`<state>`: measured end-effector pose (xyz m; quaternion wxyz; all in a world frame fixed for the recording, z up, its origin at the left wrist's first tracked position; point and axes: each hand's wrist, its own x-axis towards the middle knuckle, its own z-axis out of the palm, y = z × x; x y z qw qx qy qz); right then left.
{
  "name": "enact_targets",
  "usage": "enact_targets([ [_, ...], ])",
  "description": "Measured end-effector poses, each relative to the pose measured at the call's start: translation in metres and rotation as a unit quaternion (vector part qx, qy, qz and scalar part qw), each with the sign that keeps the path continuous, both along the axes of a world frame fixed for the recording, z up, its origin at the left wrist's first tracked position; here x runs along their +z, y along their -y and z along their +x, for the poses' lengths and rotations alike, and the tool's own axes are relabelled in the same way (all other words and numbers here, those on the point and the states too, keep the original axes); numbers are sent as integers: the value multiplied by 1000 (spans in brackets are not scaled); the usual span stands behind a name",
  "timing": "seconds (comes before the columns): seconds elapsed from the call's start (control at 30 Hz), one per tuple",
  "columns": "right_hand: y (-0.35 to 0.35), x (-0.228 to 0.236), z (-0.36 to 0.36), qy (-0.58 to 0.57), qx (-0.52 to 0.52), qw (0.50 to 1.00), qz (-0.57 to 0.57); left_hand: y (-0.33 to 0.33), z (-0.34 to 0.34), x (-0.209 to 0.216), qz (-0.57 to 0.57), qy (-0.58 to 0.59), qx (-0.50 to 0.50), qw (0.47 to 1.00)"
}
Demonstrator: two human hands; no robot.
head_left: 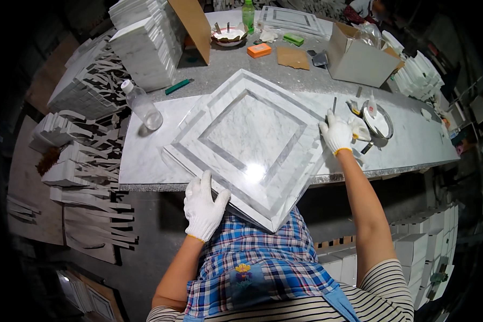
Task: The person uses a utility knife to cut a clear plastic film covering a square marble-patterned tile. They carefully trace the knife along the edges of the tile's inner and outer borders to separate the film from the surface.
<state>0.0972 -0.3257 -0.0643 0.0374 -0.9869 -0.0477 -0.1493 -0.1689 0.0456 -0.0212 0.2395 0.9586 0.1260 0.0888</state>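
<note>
A square marble panel (255,131), white with grey inlaid bands, lies turned corner-on, its near corner jutting past the table edge toward my apron. My left hand (205,206), in a white knit glove, grips its lower left edge, thumb apart from the fingers. At the panel's right corner, my gloved right hand (338,133) holds the edge; its fingertips are partly hidden. A thin dark strip (335,104) shows just beyond those fingers, and I cannot tell whether they touch it. Right of that hand sits a round dish of white paste (377,123).
A clear bottle (145,110) stands left of the panel. Beyond are a green-handled cutter (178,86), an orange block (259,50), a bowl (229,36), a green bottle (248,17) and an open carton (359,59). Stacked tiles (145,51) rise at far left.
</note>
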Motion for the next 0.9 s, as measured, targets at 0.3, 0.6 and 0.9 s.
enact_targets([
  [0.3,-13,4,15,-54,-15,998,10,0,10,4,-6,-13,25,1000],
  [0.6,-7,11,-20,-38,-17,998,-43,-18,34,9,9,6,62,998],
  [0.9,-9,23,-75,-37,-42,993,-105,-65,86,2,-96,6,39,995],
])
